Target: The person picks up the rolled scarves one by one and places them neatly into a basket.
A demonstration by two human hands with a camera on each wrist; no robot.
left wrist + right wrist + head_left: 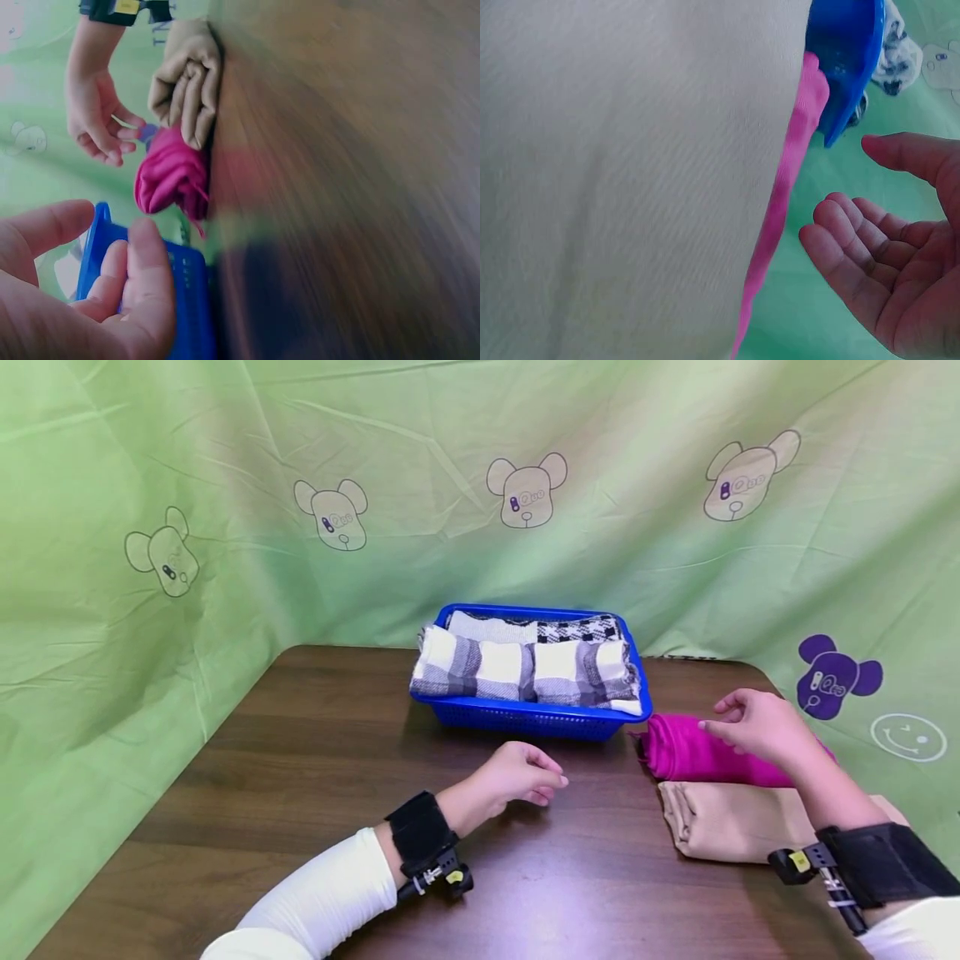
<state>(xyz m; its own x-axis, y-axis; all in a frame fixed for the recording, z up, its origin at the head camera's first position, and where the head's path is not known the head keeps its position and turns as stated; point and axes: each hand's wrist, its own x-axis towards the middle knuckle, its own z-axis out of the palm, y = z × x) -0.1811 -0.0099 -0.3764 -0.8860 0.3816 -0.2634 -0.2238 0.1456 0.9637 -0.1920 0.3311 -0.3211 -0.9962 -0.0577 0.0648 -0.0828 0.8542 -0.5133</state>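
Note:
My left hand [517, 774] hovers over the table in front of the blue basket [525, 718], its fingers loosely bent with nothing between them. Over on the right, my right hand [765, 727] is raised above a rolled magenta cloth [678, 752], thumb and fingers apart and holding nothing. A folded beige cloth [735, 827] lies just nearer than the magenta one. Inside the basket sit a rolled grey-and-white checked cloth [510, 668] and, behind it, a white and black-patterned cloth [577, 629]. In the right wrist view the beige cloth [630, 180] covers much of the frame.
A brown wooden table [300, 760] carries everything. Behind it and along both sides hangs a green curtain [420, 510] printed with bear heads. Black straps with small cameras [461, 878] are on both wrists.

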